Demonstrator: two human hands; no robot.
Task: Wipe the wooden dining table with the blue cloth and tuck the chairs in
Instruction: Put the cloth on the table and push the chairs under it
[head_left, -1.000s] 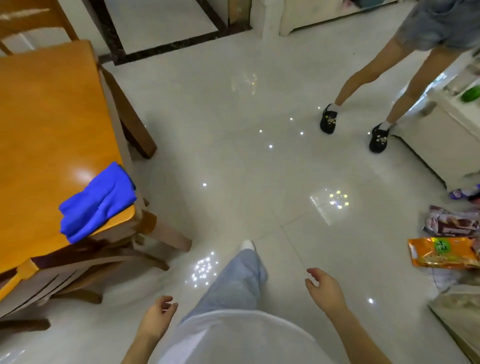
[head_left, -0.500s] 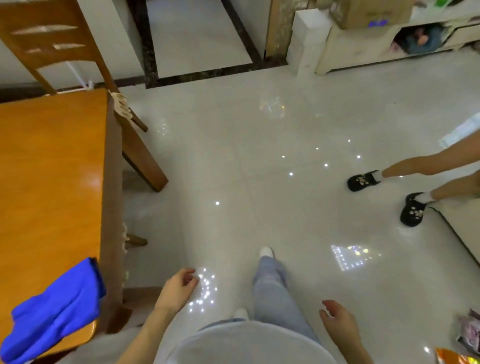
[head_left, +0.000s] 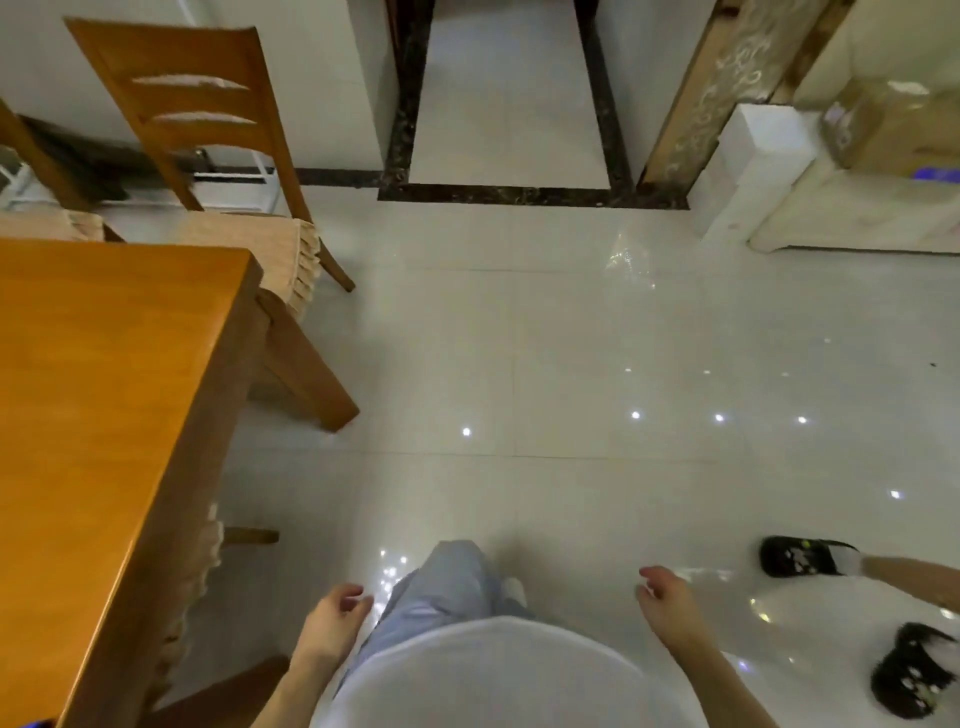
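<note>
Peeking in at the counter's right edge, the blue cloth showed only as a sliver, left of and behind the left hand, the nearer one. That hand and the right hand both hung loosely curled, holding nothing.

The left grip hangs low, close to the body, with its fingers loosely curled and nothing in it. The right grip hangs out to the right side, fingers loose too, holding nothing. Both arms are bare.
</note>
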